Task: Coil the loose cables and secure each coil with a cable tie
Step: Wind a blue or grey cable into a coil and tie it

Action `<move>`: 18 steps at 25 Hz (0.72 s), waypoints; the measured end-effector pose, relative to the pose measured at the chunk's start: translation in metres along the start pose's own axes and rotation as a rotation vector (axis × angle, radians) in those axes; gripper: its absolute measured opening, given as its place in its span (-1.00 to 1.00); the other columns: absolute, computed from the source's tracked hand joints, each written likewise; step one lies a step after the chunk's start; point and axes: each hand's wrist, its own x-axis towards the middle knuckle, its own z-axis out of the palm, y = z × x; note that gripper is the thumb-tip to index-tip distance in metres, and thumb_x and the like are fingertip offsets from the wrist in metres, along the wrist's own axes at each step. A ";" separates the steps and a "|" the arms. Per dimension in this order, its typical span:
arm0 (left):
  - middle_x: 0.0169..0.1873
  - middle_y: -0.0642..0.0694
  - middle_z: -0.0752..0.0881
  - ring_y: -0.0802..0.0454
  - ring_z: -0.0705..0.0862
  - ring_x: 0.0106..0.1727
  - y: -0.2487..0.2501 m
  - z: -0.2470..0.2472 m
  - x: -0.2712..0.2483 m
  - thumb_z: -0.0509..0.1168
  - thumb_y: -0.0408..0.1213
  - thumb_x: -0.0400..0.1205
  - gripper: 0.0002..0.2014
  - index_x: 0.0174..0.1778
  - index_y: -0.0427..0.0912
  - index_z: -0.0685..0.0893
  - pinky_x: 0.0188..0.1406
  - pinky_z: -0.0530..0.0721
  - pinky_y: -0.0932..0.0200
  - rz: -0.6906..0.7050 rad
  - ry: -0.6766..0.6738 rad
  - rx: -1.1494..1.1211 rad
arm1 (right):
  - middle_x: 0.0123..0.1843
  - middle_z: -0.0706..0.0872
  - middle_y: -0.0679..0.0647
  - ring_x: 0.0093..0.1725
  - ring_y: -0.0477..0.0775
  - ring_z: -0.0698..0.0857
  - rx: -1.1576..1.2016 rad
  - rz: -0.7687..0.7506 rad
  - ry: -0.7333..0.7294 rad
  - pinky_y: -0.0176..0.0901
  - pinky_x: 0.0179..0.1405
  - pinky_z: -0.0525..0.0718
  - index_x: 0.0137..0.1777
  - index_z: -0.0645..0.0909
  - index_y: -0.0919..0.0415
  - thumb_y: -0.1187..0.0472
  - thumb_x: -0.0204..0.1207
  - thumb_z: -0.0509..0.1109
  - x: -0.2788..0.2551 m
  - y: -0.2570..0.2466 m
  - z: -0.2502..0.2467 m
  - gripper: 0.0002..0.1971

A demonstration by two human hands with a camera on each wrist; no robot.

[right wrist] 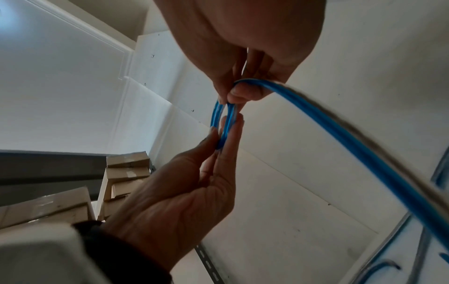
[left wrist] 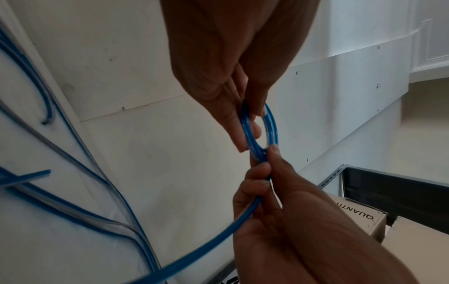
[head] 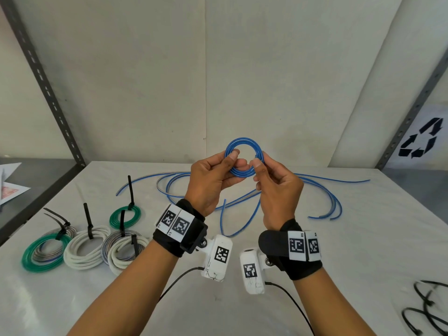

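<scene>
Your left hand (head: 208, 183) pinches the left side of the small blue coil (head: 243, 141) between thumb and curled fingers, while your right hand (head: 278, 190) pinches its right side the same way, holding the ring upright above the table (head: 315, 275). From your right fingers the rest of the blue cable (head: 324, 202) trails down to loose loops on the table behind your hands. Tied coils (head: 84, 243) lie at your left, and black cable ties (head: 426, 309) at the near right edge.
</scene>
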 end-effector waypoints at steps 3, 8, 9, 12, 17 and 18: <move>0.00 -0.24 0.86 -0.10 0.86 0.06 0.006 -0.004 0.001 0.33 -0.25 0.72 -0.79 0.18 -0.26 0.76 -0.01 0.82 0.10 0.020 -0.025 0.105 | -0.25 0.80 0.09 -0.36 -0.06 0.62 0.001 0.013 -0.049 -0.26 -0.36 0.62 0.23 0.79 0.18 0.25 0.55 0.56 0.004 -0.002 -0.003 -0.74; -0.38 -0.20 0.71 -0.08 0.73 -0.31 0.015 -0.019 0.005 0.15 0.11 0.77 -0.47 -0.08 -0.34 0.73 0.03 0.79 -0.08 -0.042 -0.108 0.490 | -0.09 0.87 -0.07 -0.18 -0.17 0.75 -0.321 -0.080 -0.383 -0.28 -0.12 0.71 0.18 0.81 0.12 0.27 0.53 0.58 0.011 -0.010 -0.020 -0.77; -0.48 -0.17 0.61 -0.05 0.64 -0.40 0.016 -0.021 0.004 0.11 0.14 0.78 -0.44 -0.19 -0.31 0.69 0.03 0.80 -0.13 -0.078 -0.146 0.531 | -0.10 0.86 -0.10 -0.19 -0.15 0.74 -0.380 -0.087 -0.452 -0.21 -0.11 0.73 0.17 0.82 0.10 0.25 0.53 0.58 0.011 -0.011 -0.022 -0.77; -0.52 0.02 0.43 0.08 0.43 -0.49 0.011 -0.018 0.002 0.10 0.14 0.79 -0.44 -0.34 -0.22 0.59 -0.13 0.74 -0.02 -0.130 -0.246 0.659 | -0.08 0.87 -0.10 -0.17 -0.01 0.77 -0.427 -0.099 -0.535 -0.07 -0.07 0.76 0.16 0.83 0.08 0.24 0.54 0.57 0.011 -0.012 -0.024 -0.79; -0.52 0.11 0.26 0.11 0.27 -0.51 0.012 -0.016 0.005 0.18 0.03 0.80 -0.49 -0.52 0.00 0.43 -0.25 0.50 0.05 -0.046 -0.173 0.562 | -0.07 0.89 0.03 -0.23 0.09 0.77 -0.289 -0.084 -0.461 -0.04 -0.18 0.76 0.21 0.80 0.15 0.26 0.61 0.50 0.011 -0.011 -0.022 -0.79; -0.52 0.10 0.24 0.11 0.24 -0.51 0.014 -0.018 0.006 0.19 0.00 0.80 -0.48 -0.54 0.05 0.40 -0.28 0.48 0.07 -0.045 -0.130 0.489 | -0.11 0.88 0.06 -0.34 0.05 0.68 -0.247 -0.082 -0.419 -0.12 -0.28 0.70 0.21 0.81 0.17 0.26 0.64 0.47 0.012 -0.010 -0.022 -0.81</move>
